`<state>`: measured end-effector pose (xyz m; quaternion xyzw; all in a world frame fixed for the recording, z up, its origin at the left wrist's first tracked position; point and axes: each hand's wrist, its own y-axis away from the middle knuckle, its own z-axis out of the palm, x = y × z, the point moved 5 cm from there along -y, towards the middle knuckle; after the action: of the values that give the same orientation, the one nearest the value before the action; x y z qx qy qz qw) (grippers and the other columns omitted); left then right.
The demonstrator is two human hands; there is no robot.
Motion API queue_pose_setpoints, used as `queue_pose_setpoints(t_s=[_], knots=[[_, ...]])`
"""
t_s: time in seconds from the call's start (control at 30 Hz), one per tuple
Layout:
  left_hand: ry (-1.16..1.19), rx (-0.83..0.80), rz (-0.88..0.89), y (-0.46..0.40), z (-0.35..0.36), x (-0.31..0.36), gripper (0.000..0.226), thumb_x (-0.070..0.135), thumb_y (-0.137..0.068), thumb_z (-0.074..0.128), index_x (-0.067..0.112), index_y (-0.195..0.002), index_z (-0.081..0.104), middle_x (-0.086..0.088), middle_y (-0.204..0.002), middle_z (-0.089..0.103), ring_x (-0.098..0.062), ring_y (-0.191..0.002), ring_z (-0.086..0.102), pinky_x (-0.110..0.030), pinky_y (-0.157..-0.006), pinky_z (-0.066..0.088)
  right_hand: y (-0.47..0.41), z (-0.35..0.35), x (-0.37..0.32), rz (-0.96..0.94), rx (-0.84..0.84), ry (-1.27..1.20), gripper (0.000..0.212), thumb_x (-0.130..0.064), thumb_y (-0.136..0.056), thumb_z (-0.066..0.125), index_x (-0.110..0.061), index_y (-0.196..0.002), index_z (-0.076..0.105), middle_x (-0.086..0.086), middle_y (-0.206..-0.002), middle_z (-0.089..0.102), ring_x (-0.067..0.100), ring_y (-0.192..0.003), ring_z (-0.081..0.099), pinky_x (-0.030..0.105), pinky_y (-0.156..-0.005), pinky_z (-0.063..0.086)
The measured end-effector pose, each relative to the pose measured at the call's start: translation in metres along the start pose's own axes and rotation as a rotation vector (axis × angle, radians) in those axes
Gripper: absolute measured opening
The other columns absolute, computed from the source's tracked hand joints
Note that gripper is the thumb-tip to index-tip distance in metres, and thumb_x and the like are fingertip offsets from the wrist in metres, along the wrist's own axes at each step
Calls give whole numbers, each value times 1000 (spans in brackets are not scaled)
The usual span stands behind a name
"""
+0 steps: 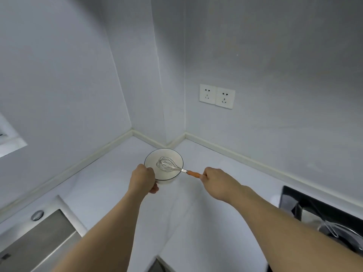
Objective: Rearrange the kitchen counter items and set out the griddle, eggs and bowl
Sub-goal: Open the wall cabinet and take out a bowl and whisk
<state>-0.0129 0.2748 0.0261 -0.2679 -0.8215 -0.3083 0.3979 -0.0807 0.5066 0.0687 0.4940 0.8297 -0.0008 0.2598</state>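
Note:
A white bowl (pixel 168 156) with a thin dark rim stands on the white counter (pixel 206 203) near the inner corner. My left hand (pixel 143 179) grips the bowl's near-left rim. A wire whisk (pixel 169 164) lies with its wire head inside the bowl, and its orange handle points right over the rim. My right hand (pixel 217 182) is closed on the end of that handle. No griddle or eggs are in view.
A steel sink (pixel 37 244) with a round fitting (pixel 37 215) fills the lower left. A black cooktop (pixel 322 214) with a metal pan sits at the right edge. A double wall socket (pixel 217 96) is on the right wall above the counter.

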Motion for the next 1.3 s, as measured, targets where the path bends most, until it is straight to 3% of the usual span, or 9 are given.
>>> queue_pose_setpoints(t_s=[0.3, 0.57, 0.73, 0.87, 1.07, 1.3], knots=[[14, -8, -62, -133, -50, -28, 19, 6, -90, 28, -2, -96, 44, -27, -73, 65, -33, -47, 64, -39, -47, 57, -124, 44, -78, 10, -84, -47, 32, -36, -101, 32, -11, -98, 52, 4, -93, 60, 21, -72, 52, 29, -61, 39], [88, 25, -163, -221, -74, -65, 21, 2, -89, 29, -7, -99, 46, -31, -74, 63, -37, -48, 64, -48, -49, 58, -204, 70, -125, 52, -98, -119, 25, -30, -96, 39, -11, -101, 55, 7, -96, 63, 24, -78, 57, 30, -63, 41], [189, 45, -236, -259, -77, -79, 21, 2, -92, 29, -7, -107, 41, -37, -83, 61, -37, -48, 62, -49, -49, 57, -242, 93, -138, 203, -77, -452, 14, -26, -89, 50, -17, -99, 55, 5, -90, 62, 23, -73, 58, 34, -64, 48], [257, 44, -270, -289, -76, -87, 26, 2, -92, 30, -11, -111, 42, -38, -82, 61, -36, -48, 62, -41, -43, 54, -274, 104, -148, 322, -30, -687, 13, -26, -85, 56, -19, -96, 54, 6, -88, 61, 22, -70, 55, 31, -61, 44], [344, 62, -285, -320, -78, -101, 29, 3, -90, 31, -12, -110, 45, -32, -78, 60, -34, -49, 62, -38, -44, 53, -309, 124, -159, 372, -19, -803, 6, -22, -88, 54, -22, -92, 49, 9, -95, 62, 22, -73, 57, 35, -65, 47], [392, 70, -304, -343, -79, -108, 32, 7, -90, 32, -10, -115, 42, -28, -80, 60, -33, -54, 62, -36, -46, 54, -321, 133, -165, 413, -45, -911, 30, -19, -93, 53, -13, -121, 45, 7, -87, 58, 16, -62, 53, 26, -53, 44]])
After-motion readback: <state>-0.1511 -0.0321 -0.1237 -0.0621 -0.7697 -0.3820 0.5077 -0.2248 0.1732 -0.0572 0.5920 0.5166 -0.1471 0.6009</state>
